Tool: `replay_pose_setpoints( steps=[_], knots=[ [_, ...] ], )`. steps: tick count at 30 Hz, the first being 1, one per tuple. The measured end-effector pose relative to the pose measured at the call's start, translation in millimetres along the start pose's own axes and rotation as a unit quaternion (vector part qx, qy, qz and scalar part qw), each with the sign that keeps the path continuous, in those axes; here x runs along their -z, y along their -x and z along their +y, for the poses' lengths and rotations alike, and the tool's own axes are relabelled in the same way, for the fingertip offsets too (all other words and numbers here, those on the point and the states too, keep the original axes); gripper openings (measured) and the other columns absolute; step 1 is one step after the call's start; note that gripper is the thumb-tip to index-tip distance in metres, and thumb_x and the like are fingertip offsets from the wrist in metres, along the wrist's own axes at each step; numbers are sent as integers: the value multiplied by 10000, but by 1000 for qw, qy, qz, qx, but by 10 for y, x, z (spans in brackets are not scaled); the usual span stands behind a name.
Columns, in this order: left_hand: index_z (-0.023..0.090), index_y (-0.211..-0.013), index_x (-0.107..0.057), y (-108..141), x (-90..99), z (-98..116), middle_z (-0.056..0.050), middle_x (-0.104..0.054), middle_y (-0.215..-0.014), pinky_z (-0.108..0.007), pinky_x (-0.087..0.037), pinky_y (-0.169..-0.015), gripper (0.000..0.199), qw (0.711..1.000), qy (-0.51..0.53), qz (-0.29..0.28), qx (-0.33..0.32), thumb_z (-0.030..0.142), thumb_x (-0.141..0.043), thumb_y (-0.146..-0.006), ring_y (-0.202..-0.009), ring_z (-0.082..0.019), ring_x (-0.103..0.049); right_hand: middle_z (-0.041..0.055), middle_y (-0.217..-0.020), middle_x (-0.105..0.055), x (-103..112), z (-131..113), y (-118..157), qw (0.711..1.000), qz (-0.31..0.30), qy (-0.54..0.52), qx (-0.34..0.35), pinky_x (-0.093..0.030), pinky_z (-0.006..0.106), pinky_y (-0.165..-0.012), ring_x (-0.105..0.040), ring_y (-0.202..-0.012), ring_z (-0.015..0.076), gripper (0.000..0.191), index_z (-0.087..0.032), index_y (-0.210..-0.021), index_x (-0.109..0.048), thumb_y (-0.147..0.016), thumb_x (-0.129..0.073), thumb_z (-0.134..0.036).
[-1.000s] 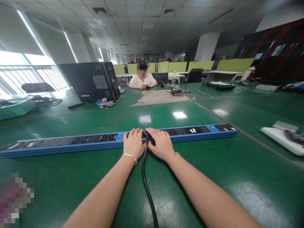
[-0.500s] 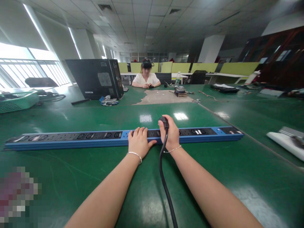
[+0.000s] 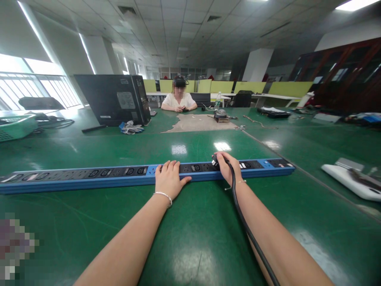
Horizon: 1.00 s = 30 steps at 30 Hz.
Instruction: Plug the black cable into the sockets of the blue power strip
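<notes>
While the left hand (image 3: 168,178) lies unclenched across the long blue-and-black socket strip (image 3: 133,179) stretching ten to two o'clock, the right hand (image 3: 228,167) at one o'clock grips the black plastic plug (image 3: 215,159), whose thick black cable (image 3: 238,200) could drag its prongs (image 3: 213,162) askew.

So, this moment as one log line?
left hand: rests on long blue-and-black power strip | right hand: holds black plug on thick black cable | state: unplugged

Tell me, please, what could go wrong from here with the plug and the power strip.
The black cord trails out of view, so a snag might tug the plug in the right hand. The plug's bare prongs could knock the power strip. If the left hand resting on it lifted, the strip might shift.
</notes>
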State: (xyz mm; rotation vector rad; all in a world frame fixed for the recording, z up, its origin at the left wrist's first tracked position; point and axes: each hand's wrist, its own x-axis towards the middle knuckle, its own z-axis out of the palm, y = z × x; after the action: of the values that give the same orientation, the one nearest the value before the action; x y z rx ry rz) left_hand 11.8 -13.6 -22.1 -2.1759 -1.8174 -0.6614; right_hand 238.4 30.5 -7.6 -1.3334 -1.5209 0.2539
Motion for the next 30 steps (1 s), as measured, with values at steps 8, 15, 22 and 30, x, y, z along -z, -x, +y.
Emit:
replay_pose_setpoints(
  steps=[8,15,22,30],
  knots=[
    [208,-1240,-478,-2,6,11,-107,-514,-1300,-451,-232,-1028,616,1000,2,-7,5,595,-489,-761,-1235,-274,-388,18,-852,-702,312,275,-114,999,-35,27,-11,-456,336,-812,-623,-844,201,331,-219,-844,-677,-806,-433,-439],
    [203,-1239,-475,-2,3,8,-111,-516,-1296,-452,-232,-1027,615,1000,5,-3,1,592,-488,-763,-1233,-275,-389,34,-859,-697,377,295,-119,996,-50,63,24,-457,321,-790,-619,-848,200,323,-207,-840,-675,-804,-433,-417],
    [213,-1238,-475,-2,15,17,-103,-513,-1302,-450,-233,-1030,610,1000,4,-7,6,590,-495,-760,-1236,-273,-390,32,-829,-690,418,304,-119,994,-57,81,47,-464,302,-751,-623,-811,190,315,-207,-875,-673,-808,-439,-408],
    [208,-1238,-474,-4,4,8,-100,-516,-1298,-443,-237,-1026,616,1000,4,-5,3,597,-489,-761,-1234,-270,-388,26,-799,-697,371,267,-33,989,-62,124,51,-468,283,-698,-632,-745,181,297,-226,-916,-674,-813,-446,-387]
  ],
)
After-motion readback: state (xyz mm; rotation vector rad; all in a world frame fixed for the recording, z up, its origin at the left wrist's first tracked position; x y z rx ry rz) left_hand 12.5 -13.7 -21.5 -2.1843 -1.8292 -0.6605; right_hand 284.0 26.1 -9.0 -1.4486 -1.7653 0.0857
